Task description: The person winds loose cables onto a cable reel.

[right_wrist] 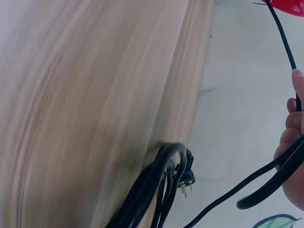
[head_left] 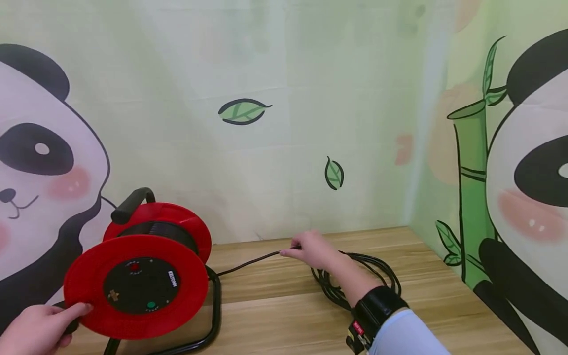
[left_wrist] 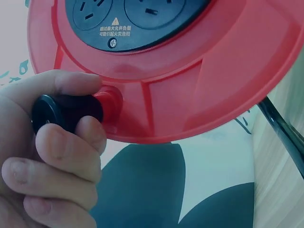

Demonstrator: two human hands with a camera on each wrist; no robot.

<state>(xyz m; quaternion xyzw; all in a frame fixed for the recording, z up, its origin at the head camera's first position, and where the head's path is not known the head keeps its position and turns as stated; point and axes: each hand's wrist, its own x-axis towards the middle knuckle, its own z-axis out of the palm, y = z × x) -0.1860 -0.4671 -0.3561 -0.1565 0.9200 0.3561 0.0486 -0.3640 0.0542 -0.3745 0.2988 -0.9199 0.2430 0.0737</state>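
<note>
A red cable reel (head_left: 191,296) with a black centre panel stands on a black tube frame at the left. My left hand (head_left: 42,325) grips the black crank knob (left_wrist: 71,111) on the reel's face, thumb and fingers curled round it. Out to the right, my right hand (head_left: 312,251) holds the black cable (head_left: 253,261), which runs taut from the reel to the fingers. In the right wrist view only part of that hand (right_wrist: 294,137) shows at the edge. Loose coils of cable (head_left: 386,268) lie on the table beneath the right forearm.
A plug (right_wrist: 186,175) with metal pins shows beside the coils. The wooden table (head_left: 275,325) meets a printed panda backdrop (head_left: 288,123) at the back and right. The reel's black carrying handle (head_left: 133,204) rises at its top.
</note>
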